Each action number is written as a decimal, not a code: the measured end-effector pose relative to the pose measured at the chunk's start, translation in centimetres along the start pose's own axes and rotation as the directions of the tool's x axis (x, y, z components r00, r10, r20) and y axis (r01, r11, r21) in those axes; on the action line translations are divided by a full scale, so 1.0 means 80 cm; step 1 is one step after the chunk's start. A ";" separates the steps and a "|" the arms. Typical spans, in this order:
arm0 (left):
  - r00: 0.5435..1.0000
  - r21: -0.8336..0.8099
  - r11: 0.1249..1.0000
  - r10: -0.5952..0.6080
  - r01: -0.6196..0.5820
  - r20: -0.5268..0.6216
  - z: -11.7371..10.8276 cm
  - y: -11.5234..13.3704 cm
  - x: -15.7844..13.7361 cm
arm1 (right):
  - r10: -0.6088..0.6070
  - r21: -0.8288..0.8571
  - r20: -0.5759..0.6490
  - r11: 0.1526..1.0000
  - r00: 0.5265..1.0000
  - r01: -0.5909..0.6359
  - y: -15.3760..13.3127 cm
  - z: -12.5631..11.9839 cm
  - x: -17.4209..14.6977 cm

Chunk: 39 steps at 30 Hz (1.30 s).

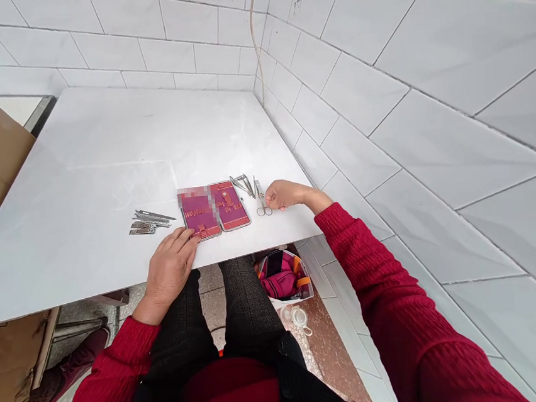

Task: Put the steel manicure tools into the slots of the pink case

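One left grip (172, 259) flat, unclenched, on case (202, 222) edge | right grip (286, 194) curled by scissors (264, 210), hold unclear

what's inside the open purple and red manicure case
Red leather-like loops and a red flap over purple lining; the left hand covers the near-left corner, and pixelation hides some.

Room beyond the red case (209, 220) — tiled wall (408, 130) blocks right.

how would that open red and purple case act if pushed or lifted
The case would probably fold at the middle, where its two halves meet. Each half looks stiff, judging by its straight, framed edges. It may resist sliding while the left hand rests on its near edge.
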<state>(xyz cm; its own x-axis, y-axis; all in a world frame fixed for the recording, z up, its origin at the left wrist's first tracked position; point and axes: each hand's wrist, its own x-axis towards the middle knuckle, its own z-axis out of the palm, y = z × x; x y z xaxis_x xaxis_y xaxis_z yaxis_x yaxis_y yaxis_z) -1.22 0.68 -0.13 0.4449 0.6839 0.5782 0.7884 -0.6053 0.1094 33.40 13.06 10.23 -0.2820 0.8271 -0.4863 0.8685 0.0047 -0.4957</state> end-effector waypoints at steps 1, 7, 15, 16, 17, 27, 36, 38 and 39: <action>1.000 -0.002 1.000 0.001 -0.001 0.002 0.000 0.000 0.000 | 0.035 -0.012 -0.031 0.999 0.999 -0.036 0.006 -0.006 0.003; 0.999 -0.024 0.999 -0.026 0.027 0.023 -0.001 0.000 0.000 | 0.143 -0.122 -0.179 0.979 0.973 -0.167 0.014 -0.014 0.033; 0.997 -0.011 0.999 -0.049 0.050 0.058 -0.008 0.009 0.000 | 0.102 -0.086 -0.220 0.989 0.970 -0.123 0.008 0.005 0.032; 0.997 -0.011 0.999 -0.051 0.052 0.066 -0.009 0.010 0.000 | 0.097 -0.108 -0.234 0.986 0.967 -0.125 0.005 0.005 0.028; 0.996 -0.010 0.999 -0.053 0.054 0.071 -0.010 0.011 0.000 | 0.085 -0.142 -0.256 0.982 0.963 -0.124 0.002 0.004 0.024; 0.996 -0.026 0.997 -0.071 0.073 0.058 -0.007 0.013 -0.002 | -0.416 -0.199 -0.345 0.908 0.841 0.367 -0.103 0.088 0.024; 0.997 -0.023 0.998 -0.063 0.064 0.051 -0.010 0.016 -0.001 | -0.658 -0.300 -0.175 0.744 0.732 0.597 -0.224 0.158 0.056; 0.996 -0.046 0.997 -0.065 0.068 0.056 -0.008 0.015 -0.002 | -0.653 -0.330 -0.159 0.742 0.740 0.583 -0.239 0.163 0.063; 0.997 -0.046 0.997 -0.064 0.066 0.047 -0.007 0.015 -0.002 | -0.649 -0.339 -0.152 0.742 0.745 0.578 -0.244 0.166 0.066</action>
<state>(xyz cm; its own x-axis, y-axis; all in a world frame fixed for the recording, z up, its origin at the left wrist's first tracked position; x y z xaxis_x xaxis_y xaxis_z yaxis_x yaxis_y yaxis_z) -0.59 -0.41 0.37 0.4132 0.7398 0.5310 0.7955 -0.5771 0.1848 9.54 9.87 7.75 -0.7120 0.6987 0.0693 0.6202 0.6721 -0.4046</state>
